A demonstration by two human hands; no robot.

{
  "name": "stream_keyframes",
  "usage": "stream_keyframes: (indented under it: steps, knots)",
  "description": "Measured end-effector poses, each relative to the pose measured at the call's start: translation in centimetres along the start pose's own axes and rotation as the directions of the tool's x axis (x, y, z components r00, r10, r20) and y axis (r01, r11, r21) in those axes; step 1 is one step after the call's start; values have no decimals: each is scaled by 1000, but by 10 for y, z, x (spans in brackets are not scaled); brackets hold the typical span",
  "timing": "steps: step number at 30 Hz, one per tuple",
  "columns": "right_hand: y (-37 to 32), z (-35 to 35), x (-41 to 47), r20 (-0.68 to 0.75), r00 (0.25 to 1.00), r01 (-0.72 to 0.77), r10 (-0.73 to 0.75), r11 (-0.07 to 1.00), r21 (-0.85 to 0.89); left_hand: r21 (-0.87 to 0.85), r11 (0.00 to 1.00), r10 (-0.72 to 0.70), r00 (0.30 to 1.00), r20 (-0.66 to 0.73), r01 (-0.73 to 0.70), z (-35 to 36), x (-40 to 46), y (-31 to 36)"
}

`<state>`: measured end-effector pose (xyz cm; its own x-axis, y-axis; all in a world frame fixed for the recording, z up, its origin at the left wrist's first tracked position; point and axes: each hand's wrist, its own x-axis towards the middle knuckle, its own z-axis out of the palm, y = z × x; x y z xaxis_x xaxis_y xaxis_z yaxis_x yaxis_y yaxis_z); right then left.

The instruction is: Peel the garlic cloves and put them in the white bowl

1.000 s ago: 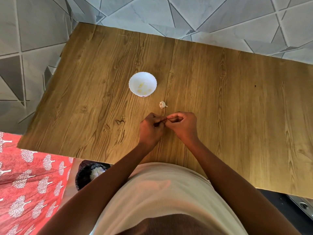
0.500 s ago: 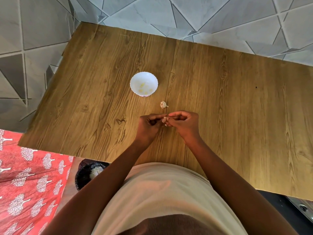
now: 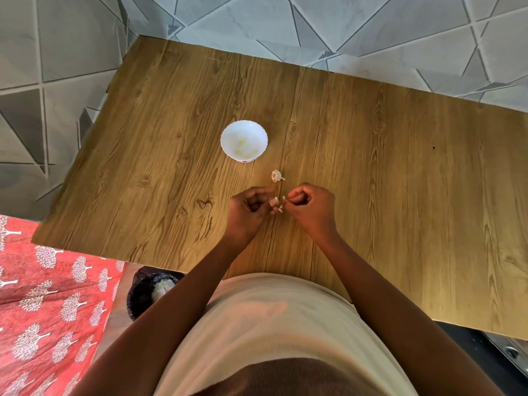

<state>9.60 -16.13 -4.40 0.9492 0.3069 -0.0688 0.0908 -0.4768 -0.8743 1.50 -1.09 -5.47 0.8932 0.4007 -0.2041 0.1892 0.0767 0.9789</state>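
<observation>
A small white bowl (image 3: 228, 138) stands on the wooden table (image 3: 371, 167) and holds several peeled yellowish cloves. Just in front of it lies the rest of a garlic bulb (image 3: 276, 176). Nearer to me, my left hand (image 3: 247, 214) pinches a small garlic clove (image 3: 276, 200) at its fingertips. My right hand (image 3: 313, 208) is a little to the right of it, fingers curled, pinching a thin white strip of garlic skin (image 3: 281, 207) that hangs between the two hands.
A dark waste bin (image 3: 143, 292) with white scraps inside stands on the floor below the table's near left edge. Red patterned cloth (image 3: 51, 295) lies to its left. Tiled wall borders the table at the back and left.
My hands were pressed together around the clove; they have drawn slightly apart, and a strip of skin now shows between them.
</observation>
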Motion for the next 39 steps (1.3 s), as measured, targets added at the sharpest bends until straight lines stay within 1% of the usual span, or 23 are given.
stream_keyframes:
  steps: [3, 6, 8, 10, 13, 18, 21, 25, 29, 32, 39]
  knots:
    - [6, 1, 2, 33, 999, 39, -36, 995, -91, 15, 1000, -6, 1000, -22, 6, -2, 1, -2]
    - [5, 1, 1, 78, 994, 77, -71, 994, -80, 69, 997, 24, 999, -23, -22, -2, 2, -4]
    - [1, 2, -1, 81, 995, 60, -59, 998, -17, 98, 994, 46, 999, -18, -44, -1, 2, -4]
    - [-3, 2, -2, 68, 998, 11, -17, 997, 79, 115, 991, 73, 997, -15, -71, 0, 2, -4]
    - [-8, 2, -4, 51, 997, -67, 58, 977, 200, 100, 991, 89, 996, -9, -88, 2, 1, -2]
    - [-11, 4, -5, 77, 978, -207, 192, 909, 361, 46, 998, 46, 998, -53, -44, 5, 2, -2]
    - [-13, 4, -7, 107, 959, -282, 263, 843, 458, 75, 995, 65, 996, -67, -59, 5, 2, -1]
    - [-15, 2, -7, 128, 947, -317, 296, 788, 528, 179, 977, 127, 990, -57, -115, 5, 1, -2]
    - [-16, 2, -8, 159, 932, -354, 325, 729, 587, 313, 926, 240, 969, -58, -210, 5, 0, 0]
    - [-16, 0, -8, 176, 925, -369, 337, 687, 626, 370, 890, 303, 952, -42, -266, 4, -1, 2]
    - [-17, -1, -10, 185, 920, -382, 346, 680, 626, 446, 805, 419, 907, 42, -392, 3, -1, 7]
